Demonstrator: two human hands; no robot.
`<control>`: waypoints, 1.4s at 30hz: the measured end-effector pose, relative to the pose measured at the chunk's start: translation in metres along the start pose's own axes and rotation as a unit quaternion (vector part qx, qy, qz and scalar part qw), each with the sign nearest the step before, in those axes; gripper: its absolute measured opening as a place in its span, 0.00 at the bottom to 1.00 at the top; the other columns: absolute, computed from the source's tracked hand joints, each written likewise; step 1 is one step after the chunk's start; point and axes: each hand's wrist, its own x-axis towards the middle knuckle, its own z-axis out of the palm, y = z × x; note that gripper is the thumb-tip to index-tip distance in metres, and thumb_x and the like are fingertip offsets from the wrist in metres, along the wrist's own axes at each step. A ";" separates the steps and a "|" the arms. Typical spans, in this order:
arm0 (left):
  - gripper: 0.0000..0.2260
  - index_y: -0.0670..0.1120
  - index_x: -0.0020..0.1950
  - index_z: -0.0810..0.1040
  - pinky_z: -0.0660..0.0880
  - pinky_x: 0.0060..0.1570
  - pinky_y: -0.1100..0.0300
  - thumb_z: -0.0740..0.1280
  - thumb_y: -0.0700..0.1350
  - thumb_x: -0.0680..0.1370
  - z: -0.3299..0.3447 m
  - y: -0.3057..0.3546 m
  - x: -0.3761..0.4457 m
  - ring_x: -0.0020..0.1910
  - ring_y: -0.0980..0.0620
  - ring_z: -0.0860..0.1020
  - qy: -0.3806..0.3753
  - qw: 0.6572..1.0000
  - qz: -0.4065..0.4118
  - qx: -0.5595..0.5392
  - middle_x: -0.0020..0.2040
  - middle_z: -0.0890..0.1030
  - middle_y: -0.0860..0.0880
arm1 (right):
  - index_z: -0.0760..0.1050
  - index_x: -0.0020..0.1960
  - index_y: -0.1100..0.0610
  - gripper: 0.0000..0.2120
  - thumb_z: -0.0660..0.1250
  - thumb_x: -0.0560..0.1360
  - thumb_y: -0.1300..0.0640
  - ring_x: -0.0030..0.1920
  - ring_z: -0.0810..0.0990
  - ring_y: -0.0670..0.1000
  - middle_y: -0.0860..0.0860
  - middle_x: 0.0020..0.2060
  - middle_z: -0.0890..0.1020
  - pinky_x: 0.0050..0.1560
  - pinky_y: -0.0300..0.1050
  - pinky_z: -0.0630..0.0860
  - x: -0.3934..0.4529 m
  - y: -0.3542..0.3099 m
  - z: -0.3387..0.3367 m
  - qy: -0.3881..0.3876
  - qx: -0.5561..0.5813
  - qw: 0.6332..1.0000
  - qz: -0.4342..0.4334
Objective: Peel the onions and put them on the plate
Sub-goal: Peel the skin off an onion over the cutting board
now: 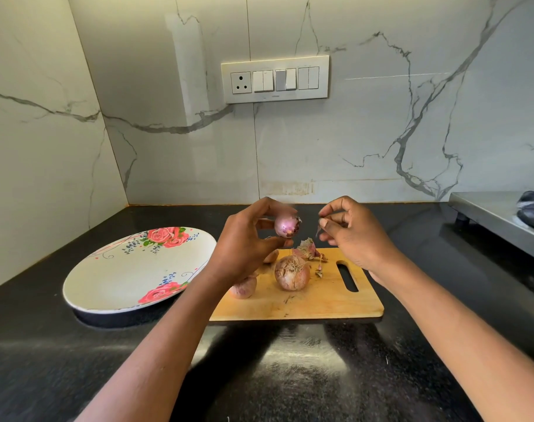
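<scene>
My left hand [249,239] holds a small pink onion [286,226], partly peeled, above the wooden cutting board [305,300]. My right hand [351,229] pinches a thin strip of onion skin [318,230] just to the onion's right. On the board lie an unpeeled onion [291,274], another onion [244,288] at the left edge partly hidden by my left wrist, and a third one [271,256] mostly hidden behind my left hand. Loose peels [309,249] lie behind them. A white floral plate [131,272] sits left of the board, with nothing on it.
Everything stands on a black counter [290,360] in a marble-walled corner. A socket and switch panel [274,79] is on the back wall. A steel shelf [500,220] with a dark object [533,211] juts in at the right.
</scene>
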 end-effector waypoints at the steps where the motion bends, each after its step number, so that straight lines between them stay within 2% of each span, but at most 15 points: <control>1: 0.22 0.58 0.56 0.78 0.76 0.55 0.70 0.79 0.37 0.70 -0.001 0.000 0.000 0.56 0.64 0.81 0.004 1.000 0.000 0.002 0.55 0.82 0.62 | 0.75 0.49 0.48 0.06 0.67 0.81 0.59 0.41 0.85 0.46 0.48 0.39 0.85 0.51 0.49 0.79 0.000 0.001 -0.002 -0.009 -0.024 1.000 -0.002; 5: 0.23 0.60 0.56 0.76 0.70 0.50 0.79 0.80 0.39 0.70 0.000 0.003 -0.001 0.52 0.70 0.78 0.005 0.999 -0.001 0.038 0.52 0.81 0.65 | 0.78 0.48 0.47 0.05 0.71 0.79 0.56 0.41 0.82 0.40 0.43 0.42 0.84 0.42 0.38 0.72 -0.006 0.001 -0.002 -0.091 -0.153 0.984 -0.020; 7: 0.23 0.58 0.58 0.76 0.70 0.48 0.78 0.80 0.40 0.70 0.000 0.004 -0.002 0.50 0.69 0.78 0.001 0.999 -0.001 0.046 0.52 0.80 0.65 | 0.80 0.49 0.47 0.05 0.74 0.77 0.56 0.42 0.81 0.39 0.42 0.43 0.84 0.42 0.38 0.71 -0.008 0.000 0.001 -0.098 -0.168 0.981 -0.029; 9: 0.22 0.55 0.59 0.77 0.75 0.45 0.73 0.80 0.39 0.70 0.000 0.004 -0.002 0.46 0.66 0.80 -0.002 0.999 -0.008 0.039 0.54 0.80 0.64 | 0.80 0.52 0.48 0.04 0.72 0.78 0.54 0.44 0.83 0.42 0.43 0.45 0.84 0.45 0.40 0.77 -0.008 -0.004 0.001 -0.099 -0.111 0.989 -0.029; 11: 0.22 0.52 0.60 0.79 0.80 0.44 0.66 0.80 0.39 0.71 0.001 0.003 -0.002 0.43 0.60 0.83 0.008 1.000 -0.016 0.022 0.56 0.81 0.60 | 0.80 0.56 0.49 0.06 0.69 0.80 0.52 0.46 0.85 0.47 0.47 0.48 0.85 0.49 0.45 0.81 -0.010 -0.012 0.000 -0.117 0.017 0.993 -0.002; 14: 0.22 0.51 0.62 0.79 0.81 0.47 0.64 0.79 0.38 0.71 0.002 0.001 -0.001 0.47 0.59 0.83 0.024 0.999 -0.011 0.020 0.56 0.82 0.58 | 0.80 0.59 0.50 0.09 0.68 0.80 0.52 0.46 0.85 0.48 0.52 0.50 0.86 0.50 0.46 0.82 -0.011 -0.018 0.000 -0.138 0.124 0.982 0.021; 18: 0.22 0.50 0.65 0.78 0.81 0.55 0.59 0.77 0.38 0.74 0.000 -0.001 -0.001 0.52 0.59 0.84 -0.008 1.000 -0.022 0.010 0.59 0.82 0.56 | 0.80 0.59 0.53 0.10 0.71 0.78 0.56 0.47 0.86 0.50 0.55 0.47 0.87 0.52 0.46 0.83 -0.010 -0.014 0.002 -0.108 0.144 0.984 0.007; 21: 0.17 0.49 0.67 0.78 0.80 0.60 0.56 0.72 0.40 0.79 0.000 0.003 0.001 0.56 0.57 0.83 -0.031 0.997 -0.043 -0.048 0.61 0.82 0.55 | 0.79 0.60 0.54 0.12 0.72 0.77 0.59 0.49 0.87 0.52 0.53 0.46 0.88 0.53 0.45 0.83 -0.007 -0.011 -0.001 -0.091 0.154 0.984 -0.006; 23: 0.14 0.48 0.66 0.79 0.79 0.58 0.62 0.70 0.44 0.81 0.000 0.006 0.001 0.56 0.59 0.83 -0.023 0.995 -0.048 -0.085 0.60 0.83 0.55 | 0.79 0.60 0.55 0.12 0.72 0.77 0.60 0.49 0.87 0.51 0.51 0.47 0.88 0.54 0.46 0.83 -0.006 -0.010 -0.001 -0.083 0.145 0.986 -0.027; 26: 0.16 0.47 0.67 0.79 0.78 0.52 0.68 0.71 0.45 0.80 0.003 0.006 0.001 0.55 0.63 0.82 0.002 0.996 -0.048 -0.080 0.60 0.82 0.56 | 0.81 0.60 0.56 0.12 0.73 0.77 0.62 0.49 0.87 0.48 0.51 0.49 0.88 0.52 0.44 0.83 -0.007 -0.011 0.003 -0.067 0.123 0.988 -0.065; 29: 0.17 0.47 0.68 0.78 0.79 0.52 0.67 0.72 0.44 0.79 0.003 0.002 0.000 0.56 0.62 0.82 0.010 0.995 -0.055 -0.085 0.61 0.82 0.56 | 0.81 0.59 0.56 0.12 0.73 0.76 0.63 0.49 0.87 0.46 0.49 0.48 0.87 0.50 0.41 0.83 -0.008 -0.010 0.006 -0.047 0.105 0.988 -0.102; 34: 0.17 0.46 0.67 0.79 0.79 0.59 0.61 0.71 0.42 0.79 0.001 0.000 0.002 0.61 0.57 0.81 0.002 0.992 -0.060 -0.107 0.61 0.83 0.51 | 0.82 0.58 0.59 0.12 0.73 0.75 0.66 0.48 0.87 0.45 0.50 0.47 0.87 0.49 0.39 0.83 -0.007 -0.008 0.009 -0.022 0.090 0.986 -0.136; 38: 0.16 0.45 0.67 0.79 0.79 0.57 0.65 0.72 0.42 0.79 0.002 0.000 0.002 0.61 0.58 0.81 -0.002 0.993 -0.063 -0.104 0.60 0.83 0.51 | 0.82 0.57 0.61 0.10 0.69 0.78 0.69 0.47 0.87 0.46 0.53 0.48 0.86 0.49 0.41 0.84 -0.006 -0.005 0.009 0.002 0.096 0.986 -0.136; 42: 0.15 0.46 0.66 0.79 0.79 0.53 0.67 0.72 0.42 0.78 0.001 0.000 0.003 0.59 0.59 0.81 0.006 0.992 -0.063 -0.105 0.59 0.83 0.53 | 0.83 0.58 0.57 0.11 0.73 0.76 0.61 0.49 0.86 0.45 0.49 0.48 0.87 0.52 0.40 0.83 -0.007 -0.008 0.008 -0.027 0.093 0.987 -0.126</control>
